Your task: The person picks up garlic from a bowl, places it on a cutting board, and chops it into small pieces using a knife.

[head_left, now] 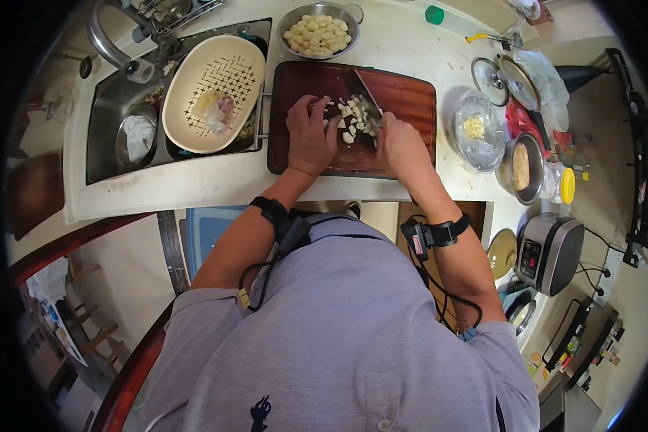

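Note:
My right hand point(402, 145) is wrapped round the handle of a kitchen knife point(368, 95). Its blade slants up and to the left, lying along the right side of a heap of chopped garlic point(354, 117). Left of the heap, my left hand point(312, 135) rests over the reddish-brown cutting board point(410, 101), fingers bent and apart, thumb toward the garlic. A few white pieces show close to its fingertips. The board lies flat on the counter in front of me.
A metal bowl of peeled cloves point(317, 36) stands behind the board. To the left, a cream colander point(173, 108) sits over the sink point(97, 129). On the right are a plastic-covered bowl with minced bits point(475, 129), a metal bowl with a pale root point(521, 167) and a rice cooker point(551, 253).

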